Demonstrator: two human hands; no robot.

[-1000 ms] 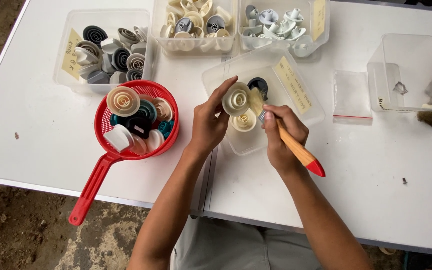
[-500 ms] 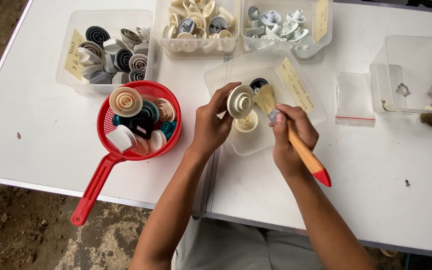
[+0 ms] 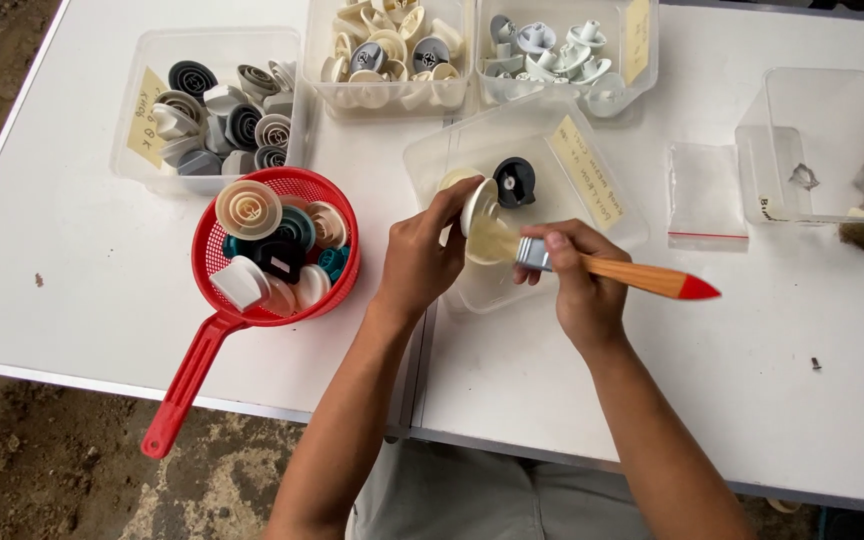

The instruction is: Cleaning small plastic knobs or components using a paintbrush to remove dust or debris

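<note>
Pinched on edge in the left hand [image 3: 420, 262] above a clear plastic tub [image 3: 592, 215] with a yellow paper label [image 3: 586, 172], a round cream plastic knob [image 3: 479, 207] is met by the bristles of an orange-handled, red-tipped paintbrush [image 3: 607, 268], around which the right hand's [image 3: 580, 285] fingers are closed, with a red plastic sieve [image 3: 220, 340] of knobs left of that tub.

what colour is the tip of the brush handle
Red; the rest of the brush handle is orange wood. Head view, in the right hand.
</note>
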